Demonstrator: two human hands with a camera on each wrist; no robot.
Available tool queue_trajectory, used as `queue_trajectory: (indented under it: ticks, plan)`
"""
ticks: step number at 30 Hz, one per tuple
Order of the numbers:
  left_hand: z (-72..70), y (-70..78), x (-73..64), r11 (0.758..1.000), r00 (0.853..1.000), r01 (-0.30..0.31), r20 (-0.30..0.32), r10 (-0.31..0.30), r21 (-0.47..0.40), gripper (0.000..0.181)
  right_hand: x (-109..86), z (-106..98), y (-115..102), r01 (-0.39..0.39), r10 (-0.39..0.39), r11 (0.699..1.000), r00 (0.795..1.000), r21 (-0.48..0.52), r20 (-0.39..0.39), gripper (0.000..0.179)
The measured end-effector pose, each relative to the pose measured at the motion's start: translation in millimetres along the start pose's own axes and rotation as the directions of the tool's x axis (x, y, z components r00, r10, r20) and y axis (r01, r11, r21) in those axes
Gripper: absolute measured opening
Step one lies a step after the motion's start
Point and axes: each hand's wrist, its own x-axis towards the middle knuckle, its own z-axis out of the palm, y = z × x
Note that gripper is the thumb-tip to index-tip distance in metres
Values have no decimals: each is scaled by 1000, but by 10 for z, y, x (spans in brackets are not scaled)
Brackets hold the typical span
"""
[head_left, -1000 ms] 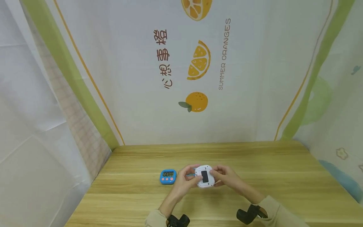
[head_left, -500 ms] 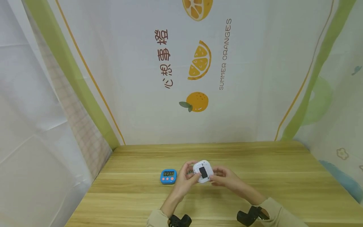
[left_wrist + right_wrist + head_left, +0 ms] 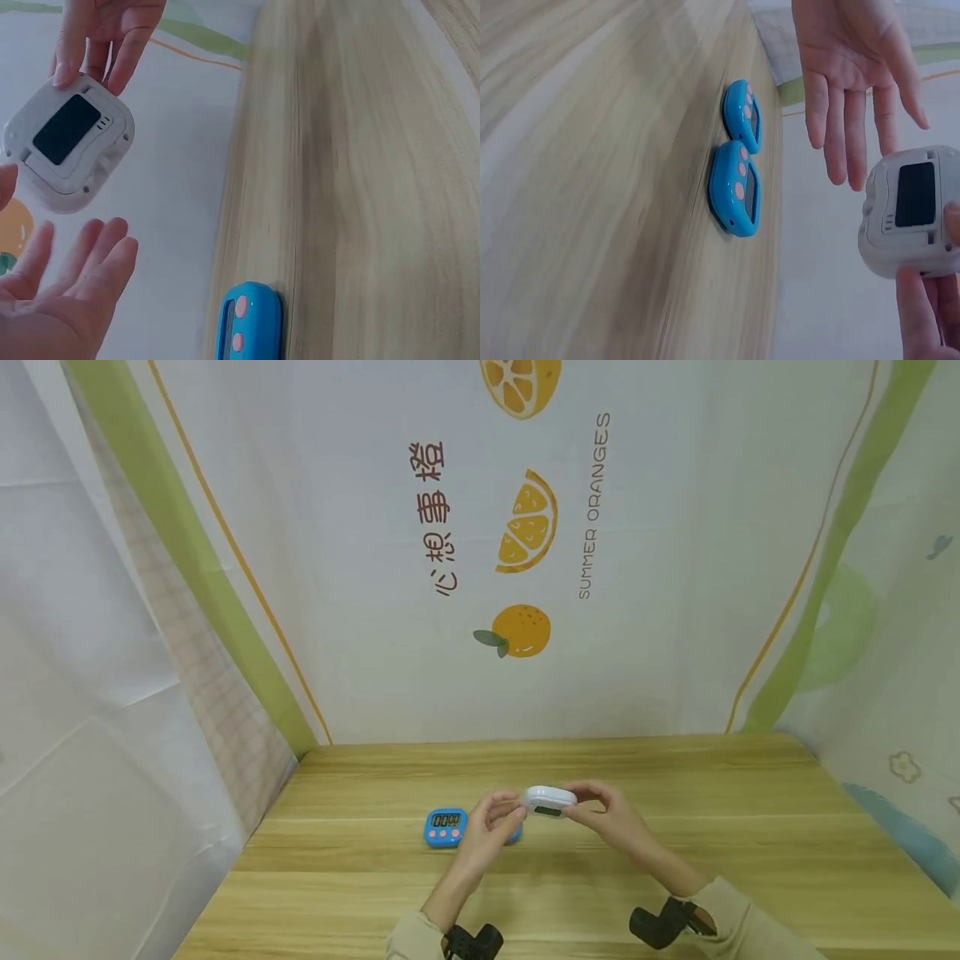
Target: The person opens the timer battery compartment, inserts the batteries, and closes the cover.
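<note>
A white digital timer [image 3: 550,800], rounded and turned back side toward me, is held above the table. My right hand [image 3: 617,821] pinches its right edge between thumb and fingers; the right wrist view also shows this grip. On its back, a black rectangle and a small cover show on the timer [image 3: 67,139]. My left hand [image 3: 480,843] is beside the timer's left side, fingers extended and apart from it in the wrist views. Two blue timers with pink buttons lie below: the left timer [image 3: 446,828] shows its display, the right timer [image 3: 515,836] is mostly behind my left hand.
The wooden table [image 3: 660,777] runs back to a white curtain [image 3: 645,652] printed with oranges. More hanging cloth [image 3: 112,760] borders the left side. In the right wrist view, the blue timers lie close together, one timer [image 3: 735,187] nearer.
The white timer has tipped from its back facing me to nearly edge-on and shifted slightly right. My left hand has let go of it; my right hand still grips it.
</note>
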Motion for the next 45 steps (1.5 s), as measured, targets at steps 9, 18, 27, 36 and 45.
queue_trajectory:
  ticks: [9,18,27,36,45]
  plan:
    - [112,22,34,999,998,48,39,-48,12,54,-2,2,116,262,-264,962,964,-79,-15,21]
    - [177,-13,59,999,999,28,-26,-27,44,51,-25,7,166,339,-337,926,941,-166,38,23]
    - [160,-47,64,996,998,-61,28,62,-58,57,23,-159,215,102,-100,995,977,2,188,57]
    - [251,-154,190,990,996,-82,53,76,116,53,100,-261,344,-24,25,1000,954,-9,297,64]
    - [366,-432,399,972,1000,-27,9,26,235,48,223,-222,646,-59,89,990,967,-132,240,62]
